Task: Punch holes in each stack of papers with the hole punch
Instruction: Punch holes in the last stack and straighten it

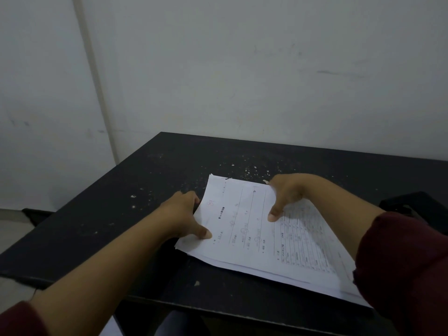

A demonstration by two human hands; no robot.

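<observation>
A stack of printed white papers (257,238) lies on the black table (126,214), turned at an angle. My left hand (184,214) grips the stack's left edge, thumb on top and fingers curled under the sheets. My right hand (286,195) holds the far right corner, thumb pressed on the top sheet and fingers over the far edge. The hole punch is not in sight.
Small white paper bits (249,169) litter the table's far side. A dark object (417,207) sits at the right edge behind my right sleeve. A pale wall (242,69) stands right behind the table. The floor shows at left.
</observation>
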